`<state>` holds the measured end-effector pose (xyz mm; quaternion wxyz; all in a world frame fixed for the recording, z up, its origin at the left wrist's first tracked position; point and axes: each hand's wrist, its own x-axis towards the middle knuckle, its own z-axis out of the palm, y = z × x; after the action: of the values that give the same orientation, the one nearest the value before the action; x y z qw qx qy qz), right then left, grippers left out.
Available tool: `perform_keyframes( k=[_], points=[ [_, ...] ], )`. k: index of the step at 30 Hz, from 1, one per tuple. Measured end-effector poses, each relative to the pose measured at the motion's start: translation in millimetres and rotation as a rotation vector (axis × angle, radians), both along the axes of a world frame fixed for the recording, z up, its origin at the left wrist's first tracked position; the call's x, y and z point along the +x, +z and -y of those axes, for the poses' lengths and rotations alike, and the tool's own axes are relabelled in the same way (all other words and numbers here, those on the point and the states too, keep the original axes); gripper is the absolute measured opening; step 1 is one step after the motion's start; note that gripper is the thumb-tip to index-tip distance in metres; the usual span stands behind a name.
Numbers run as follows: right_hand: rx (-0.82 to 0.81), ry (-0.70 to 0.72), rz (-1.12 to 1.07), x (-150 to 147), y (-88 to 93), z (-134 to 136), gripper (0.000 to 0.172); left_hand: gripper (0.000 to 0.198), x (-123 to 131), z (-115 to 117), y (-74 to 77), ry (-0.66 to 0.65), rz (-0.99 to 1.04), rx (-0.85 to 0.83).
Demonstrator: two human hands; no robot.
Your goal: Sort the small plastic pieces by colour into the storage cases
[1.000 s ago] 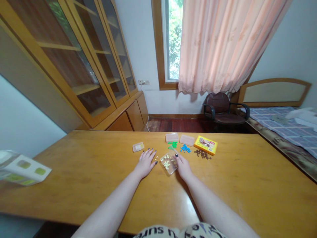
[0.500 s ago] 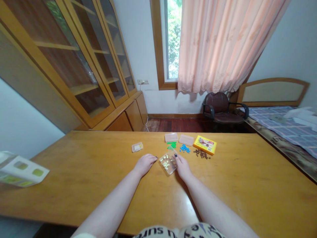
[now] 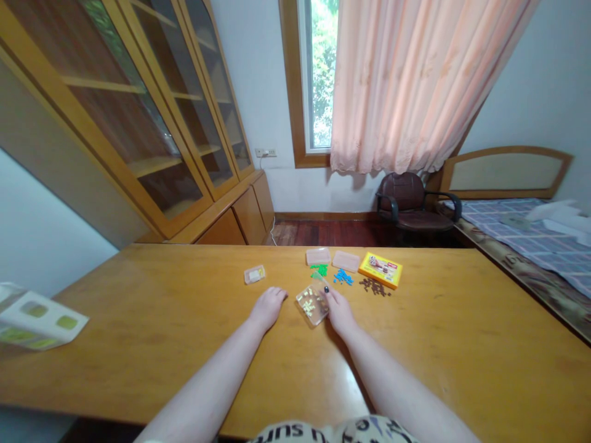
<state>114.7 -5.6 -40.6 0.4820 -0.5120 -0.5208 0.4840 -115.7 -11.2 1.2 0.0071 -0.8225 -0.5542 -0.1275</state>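
"Looking at the left hand (image 3: 266, 307), is it holding anything?"

"No. It rests loose and empty on the honey-coloured wooden table (image 3: 138, 320), just beside a clear square plastic box (image 3: 313, 306) of pale yellow beads, on the table in front of the person."

"And the right hand (image 3: 339, 311)?"

"Its fingertips (image 3: 329, 298) touch that box's right corner. Whether they're gripping it, I can't tell."

"What lies nearby?"

"Loose green beads (image 3: 319, 269), blue beads (image 3: 343, 277) and dark brown beads (image 3: 374, 286) on the tabletop, two translucent pink plastic lids (image 3: 318, 256), a small clear plastic box (image 3: 254, 274) and a yellow printed cardboard box (image 3: 380, 270)."
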Motion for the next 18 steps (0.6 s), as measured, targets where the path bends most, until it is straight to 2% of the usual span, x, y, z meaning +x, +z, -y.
perform_keyframes(
  k=[3, 6, 10, 13, 18],
  points=[
    [0.011, 0.003, 0.017, 0, 1.5, 1, 0.054, 0.019, 9, 0, 9.0, -0.007, 0.173, 0.086],
    [0.020, 0.007, 0.011, 0, 2.7, 2, 0.052, 0.019, 31, 5, 22.3, -0.057, 0.295, 0.134],
    [0.034, 0.008, -0.010, 0, 3.9, 3, 0.049, 0.026, 53, 11, 32.1, -0.167, 0.236, 0.056],
    [0.028, 0.011, -0.026, 1, 4.7, 2, 0.049, 0.030, 44, 14, 31.1, -0.102, 0.222, 0.039],
    [0.013, 0.002, 0.008, 1, 4.2, 2, 0.049, 0.025, 6, 22, 20.5, 0.118, 0.154, 0.001]
  ],
)
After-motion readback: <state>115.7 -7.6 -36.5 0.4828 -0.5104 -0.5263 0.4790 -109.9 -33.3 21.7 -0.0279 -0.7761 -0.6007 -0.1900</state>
